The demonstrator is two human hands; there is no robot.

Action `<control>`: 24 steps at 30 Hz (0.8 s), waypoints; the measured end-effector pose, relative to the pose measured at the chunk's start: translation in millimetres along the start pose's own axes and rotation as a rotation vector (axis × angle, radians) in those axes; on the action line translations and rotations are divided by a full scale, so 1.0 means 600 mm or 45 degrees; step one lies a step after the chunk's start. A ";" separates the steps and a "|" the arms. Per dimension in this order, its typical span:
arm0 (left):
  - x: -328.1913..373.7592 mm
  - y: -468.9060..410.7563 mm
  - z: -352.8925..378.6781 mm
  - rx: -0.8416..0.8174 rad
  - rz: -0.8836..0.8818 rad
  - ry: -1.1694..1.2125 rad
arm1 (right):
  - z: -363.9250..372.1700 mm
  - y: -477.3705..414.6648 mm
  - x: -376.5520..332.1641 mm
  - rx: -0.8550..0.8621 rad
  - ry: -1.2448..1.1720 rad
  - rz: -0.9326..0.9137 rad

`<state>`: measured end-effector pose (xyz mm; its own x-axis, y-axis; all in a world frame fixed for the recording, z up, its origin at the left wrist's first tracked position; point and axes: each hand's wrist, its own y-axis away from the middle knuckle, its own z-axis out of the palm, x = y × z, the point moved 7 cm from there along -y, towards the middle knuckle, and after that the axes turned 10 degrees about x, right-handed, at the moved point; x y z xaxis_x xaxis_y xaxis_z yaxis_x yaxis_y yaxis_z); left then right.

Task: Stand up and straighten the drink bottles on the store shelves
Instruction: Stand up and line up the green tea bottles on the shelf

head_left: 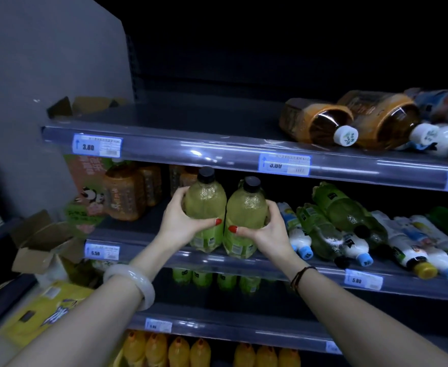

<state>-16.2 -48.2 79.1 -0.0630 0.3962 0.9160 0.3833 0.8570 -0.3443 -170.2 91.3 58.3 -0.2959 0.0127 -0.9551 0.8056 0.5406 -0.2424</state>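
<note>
Head: fingers [219,221] around upright bottles [204,207]

bare forearms; red nail polish; pale bangle [133,283] on left wrist; dark cord bracelet [301,277] on right.

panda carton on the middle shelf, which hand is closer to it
Left. The left hand grips the left green bottle, just right of the panda carton. The right hand holds the right green bottle, farther right.

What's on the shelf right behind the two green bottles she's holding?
Behind the left green bottle stand orange-brown bottles, partly hidden by it. Behind the right green bottle the shelf is too dark to tell. The bottles and both hands cover the rest.
</note>
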 end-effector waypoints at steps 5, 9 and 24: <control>-0.015 0.033 -0.038 -0.128 -0.093 -0.052 | -0.001 0.061 -0.015 0.007 -0.020 0.132; -0.034 0.072 -0.067 -0.225 -0.121 -0.078 | 0.015 0.123 -0.005 -0.008 0.010 0.232; -0.242 0.183 -0.058 -0.267 -0.138 -0.072 | 0.065 0.231 0.198 0.021 0.037 0.214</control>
<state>67.3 -23.0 -84.9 -0.1638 0.3285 0.9302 0.5538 0.8110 -0.1889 -73.4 135.1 -95.2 -0.1707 0.1261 -0.9772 0.8532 0.5151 -0.0826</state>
